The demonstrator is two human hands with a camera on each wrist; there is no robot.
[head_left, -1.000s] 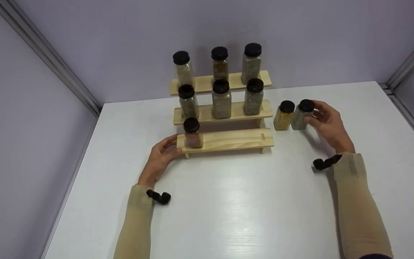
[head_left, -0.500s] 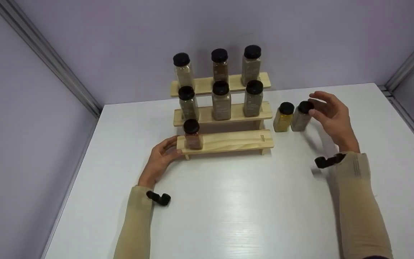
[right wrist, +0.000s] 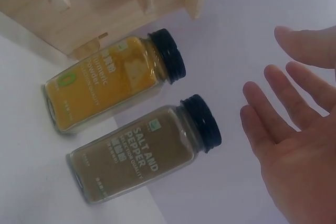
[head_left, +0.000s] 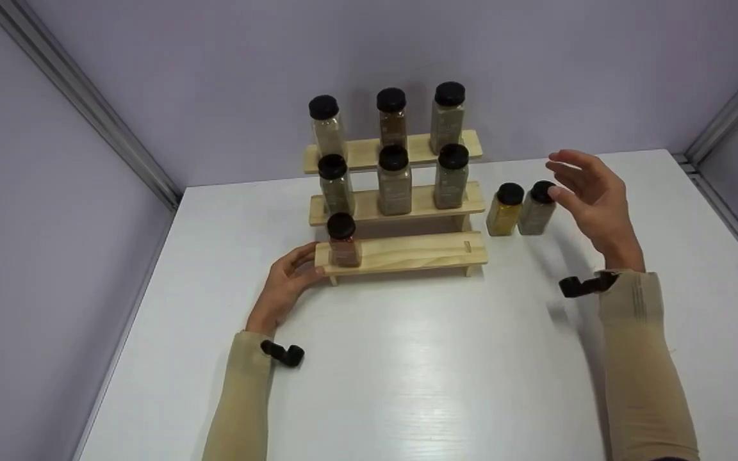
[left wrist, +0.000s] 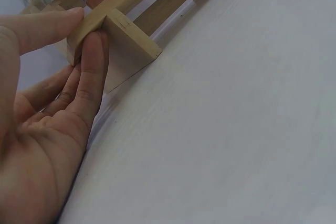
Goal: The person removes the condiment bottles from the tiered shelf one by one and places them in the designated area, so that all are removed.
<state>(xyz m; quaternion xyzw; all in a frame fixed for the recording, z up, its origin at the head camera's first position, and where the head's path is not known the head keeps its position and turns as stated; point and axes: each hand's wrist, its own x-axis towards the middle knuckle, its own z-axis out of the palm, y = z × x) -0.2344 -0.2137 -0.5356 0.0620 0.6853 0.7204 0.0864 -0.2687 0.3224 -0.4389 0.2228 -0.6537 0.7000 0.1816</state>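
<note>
My left hand (head_left: pixel 281 288) pinches the left end of the lowest shelf of a wooden spice rack (head_left: pixel 420 251). Up close in the left wrist view, thumb and fingers (left wrist: pixel 93 64) grip the shelf's end. A spice jar with reddish contents (head_left: pixel 344 246) stands on that shelf, at its left end. Right of the rack, a turmeric jar (right wrist: pixel 107 85) and a salt and pepper jar (right wrist: pixel 134 156) stand side by side on the table. My right hand (head_left: pixel 599 205) holds nothing; its fingers are spread loosely beside the salt and pepper jar's black lid, apart from it.
On the middle shelf (head_left: pixel 365 200) stand 3 black-lidded spice jars, and 3 more are on the top shelf (head_left: pixel 364 152), near the back wall (head_left: pixel 247 96). The white table (head_left: pixel 420 365) extends in front of the rack.
My right hand has let go of the salt and pepper jar and drawn up and to the right, its fingers opening. The jar stays beside the turmeric. My left hand keeps its grip on the rack.
</note>
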